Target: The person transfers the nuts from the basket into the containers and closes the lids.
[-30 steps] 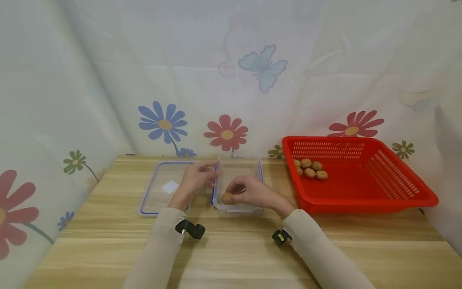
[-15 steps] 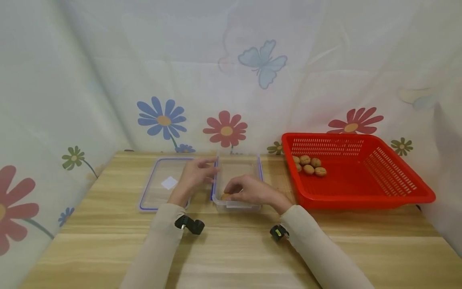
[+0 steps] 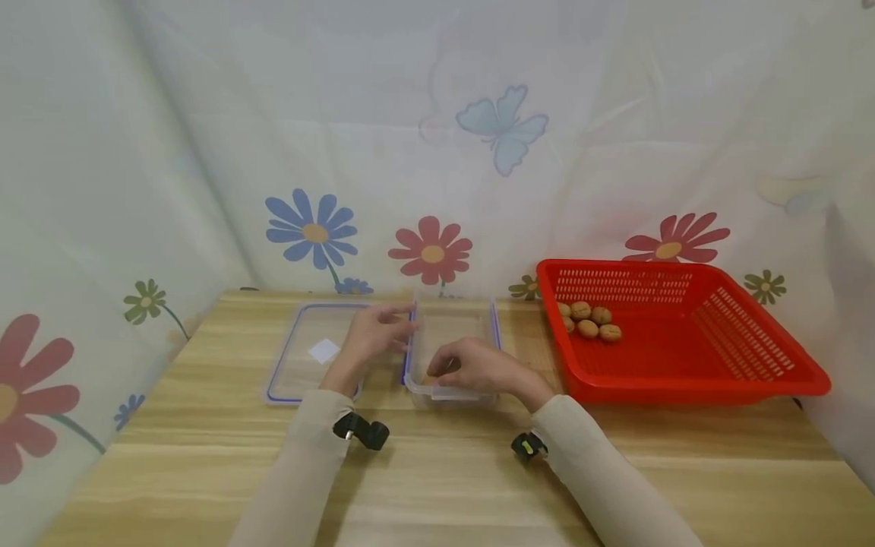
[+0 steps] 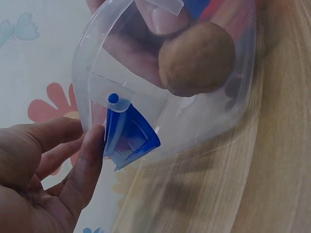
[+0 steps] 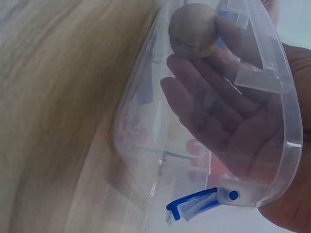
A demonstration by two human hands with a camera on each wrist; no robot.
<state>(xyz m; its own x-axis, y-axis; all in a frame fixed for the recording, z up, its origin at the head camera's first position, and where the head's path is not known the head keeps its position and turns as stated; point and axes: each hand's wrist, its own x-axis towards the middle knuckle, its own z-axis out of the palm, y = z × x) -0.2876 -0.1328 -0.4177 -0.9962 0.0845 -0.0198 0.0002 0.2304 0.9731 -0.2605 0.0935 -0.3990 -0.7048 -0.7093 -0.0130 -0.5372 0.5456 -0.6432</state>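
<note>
A clear plastic food container [image 3: 454,394] with blue side clasps stands on the wooden table, its top uncovered. My right hand [image 3: 481,365] reaches over its near rim and pinches a walnut [image 5: 193,30] low inside, at the near left corner. Through the clear wall the walnut [image 4: 198,59] also shows in the left wrist view. Fingers of my left hand [image 3: 374,334] touch the container's left side, beside a hanging blue clasp [image 4: 127,135]. Flat on the table to the left lies the container's clear lid [image 3: 290,372], edged in blue, partly hidden by the left hand.
A red plastic basket [image 3: 683,384] with slotted walls stands at the right. Several walnuts [image 3: 588,328] lie at its left end. Behind the table [image 3: 437,471] hangs a flowered white cloth [image 3: 383,137].
The right hand has sunk slightly lower into the container with the walnut, which is now mostly hidden in the head view. The left hand stays at the container's side.
</note>
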